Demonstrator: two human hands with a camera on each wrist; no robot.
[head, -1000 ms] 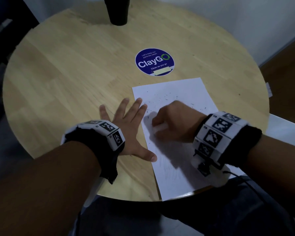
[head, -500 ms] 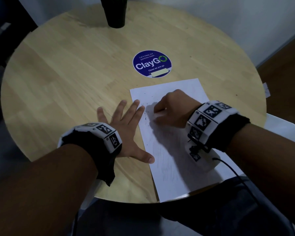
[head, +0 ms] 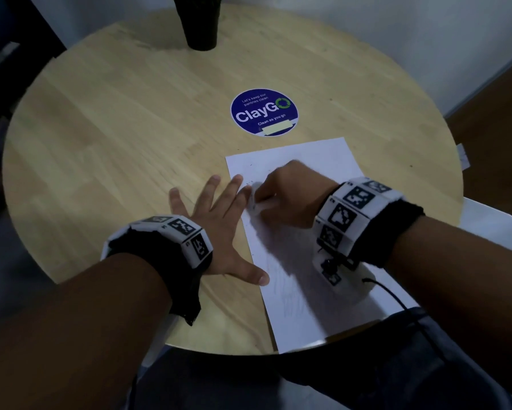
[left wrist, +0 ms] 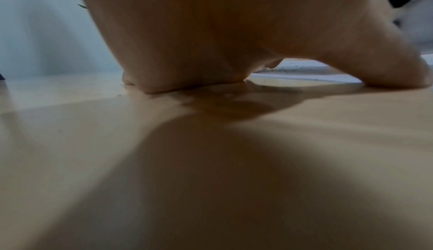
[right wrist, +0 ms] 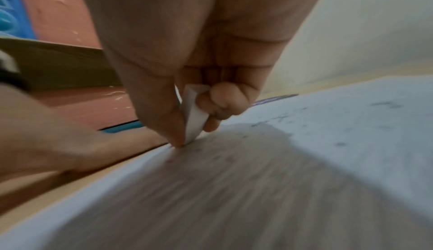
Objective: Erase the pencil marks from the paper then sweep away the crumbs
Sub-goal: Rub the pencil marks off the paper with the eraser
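My left hand is spread flat, pinning the paper edge; right hand pinches the eraser. Risk: hard strokes could crease the sheet.

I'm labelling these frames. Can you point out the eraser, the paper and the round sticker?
eraser [right wrist: 195,114]: right wrist view, its white side face.
paper [head: 316,155]: head view, bare far part.
round sticker [head: 263,112]: head view, its blue middle.

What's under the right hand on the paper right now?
The right hand pinches a white eraser whose tip meets the paper. Crumbs dot the sheet nearby; any marks directly beneath the hand are covered.
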